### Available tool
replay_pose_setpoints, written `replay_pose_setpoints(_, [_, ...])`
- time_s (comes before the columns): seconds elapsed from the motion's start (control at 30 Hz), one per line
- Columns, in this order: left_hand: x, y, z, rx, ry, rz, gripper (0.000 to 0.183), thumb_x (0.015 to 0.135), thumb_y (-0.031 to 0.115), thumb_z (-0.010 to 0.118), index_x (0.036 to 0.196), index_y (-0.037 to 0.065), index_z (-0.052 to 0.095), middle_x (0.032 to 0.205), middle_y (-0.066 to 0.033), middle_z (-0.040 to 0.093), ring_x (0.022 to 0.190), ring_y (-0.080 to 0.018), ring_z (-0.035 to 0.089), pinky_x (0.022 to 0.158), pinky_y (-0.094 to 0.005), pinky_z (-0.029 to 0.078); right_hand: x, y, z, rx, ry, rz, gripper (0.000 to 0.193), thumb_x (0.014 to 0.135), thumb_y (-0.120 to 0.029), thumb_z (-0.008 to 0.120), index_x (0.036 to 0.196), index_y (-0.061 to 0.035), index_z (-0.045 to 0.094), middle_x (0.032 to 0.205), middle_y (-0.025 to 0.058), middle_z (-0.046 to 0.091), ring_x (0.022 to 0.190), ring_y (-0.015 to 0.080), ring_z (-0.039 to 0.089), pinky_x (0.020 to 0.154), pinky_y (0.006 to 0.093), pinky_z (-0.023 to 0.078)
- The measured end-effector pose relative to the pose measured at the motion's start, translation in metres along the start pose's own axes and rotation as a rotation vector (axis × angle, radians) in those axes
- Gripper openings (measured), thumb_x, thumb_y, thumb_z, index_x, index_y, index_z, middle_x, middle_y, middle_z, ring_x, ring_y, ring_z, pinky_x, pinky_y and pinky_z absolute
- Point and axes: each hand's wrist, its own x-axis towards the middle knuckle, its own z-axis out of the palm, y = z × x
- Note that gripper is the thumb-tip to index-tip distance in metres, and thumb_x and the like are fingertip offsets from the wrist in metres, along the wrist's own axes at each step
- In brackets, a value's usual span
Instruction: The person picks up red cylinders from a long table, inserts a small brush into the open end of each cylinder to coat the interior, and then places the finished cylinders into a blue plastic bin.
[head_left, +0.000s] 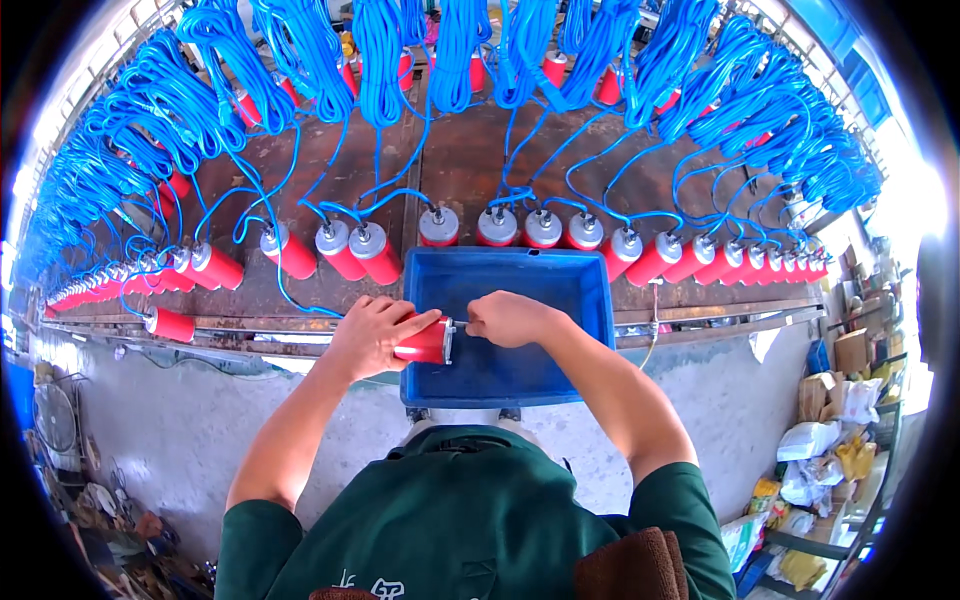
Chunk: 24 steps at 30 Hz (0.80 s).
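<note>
My left hand (373, 335) is wrapped round a red cylinder (424, 341) with a metal end, tilted so that this end points right. The blue plastic bin (592, 385) lies beneath it. Just right of the metal end, my right hand (507, 319) is closed with thumb and fingers pinched together over the bin; anything between the fingertips is too small to make out. Similar red cylinders with grey metal tops, such as one red cylinder (439, 229) behind the bin, stand in a row with blue cables running from their tops.
Coiled blue cables (378, 70) hang in bundles along the far side. A rusty brown workbench (460, 150) carries the cylinders. On the right are cardboard boxes (851, 352) and plastic bags (808, 440); a fan (57, 418) stands at the left. Grey concrete floor (190, 430) lies below.
</note>
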Motion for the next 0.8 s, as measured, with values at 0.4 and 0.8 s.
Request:
replay_pose_setpoints(0.4, [0.001,0.002,0.000,-0.008,-0.062,-0.024,0.106,0.068,0.035,0.096,0.163,0.033,0.049,0.138,-0.0008,0.065,0.132,-0.0266,0.060,0.112,-0.0476,0.045,-0.003,-0.007,-0.005,0.087,-0.061,0.039,0.027,0.103,-0.025,0.073,0.120,-0.0044,0.067,0.119,0.0220,0.077,0.110,0.0395,0.074,0.093,0.0470,0.058])
replay_pose_setpoints(0.8, [0.001,0.002,0.001,-0.078,-0.008,-0.036,0.104,0.067,0.034,0.096,0.161,0.032,0.051,0.137,-0.0027,0.066,0.129,-0.0284,0.063,0.110,-0.0497,0.046,-0.013,0.013,0.005,0.242,0.183,0.071,0.043,0.099,-0.034,0.079,0.121,-0.0018,0.061,0.114,0.0220,0.076,0.107,0.0373,0.074,0.089,0.0462,0.058])
